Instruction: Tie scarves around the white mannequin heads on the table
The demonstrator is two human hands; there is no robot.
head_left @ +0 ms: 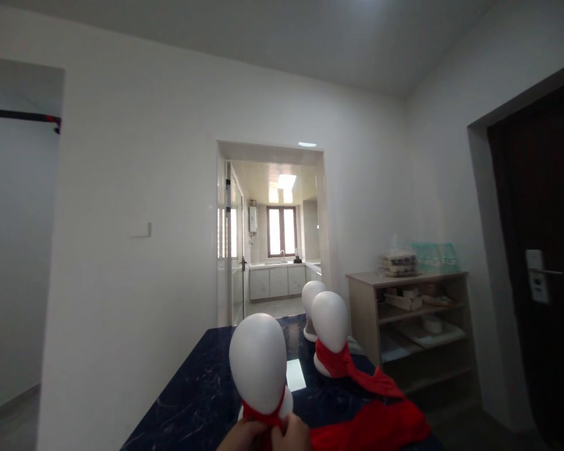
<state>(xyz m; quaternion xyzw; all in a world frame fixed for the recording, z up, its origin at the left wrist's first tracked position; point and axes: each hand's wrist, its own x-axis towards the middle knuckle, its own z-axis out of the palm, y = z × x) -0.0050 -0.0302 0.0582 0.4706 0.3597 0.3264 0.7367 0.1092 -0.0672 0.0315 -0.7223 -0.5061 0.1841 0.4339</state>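
Three white foam mannequin heads stand on a dark blue marbled table (192,394). The nearest head (258,363) has a red scarf (263,416) round its neck. My left hand (242,436) and my right hand (291,435) show at the bottom edge, both closed, pinching that scarf at the neck. The middle head (329,322) wears another red scarf (352,369) whose tail trails to the right. The far head (311,297) is bare. More red cloth (376,426) lies heaped on the table to the right of my hands.
A wooden shelf unit (364,313) with boxes and packets stands by the right wall, beside a dark door (540,263). A doorway (272,238) behind the table opens onto a kitchen with a window. White walls are on the left.
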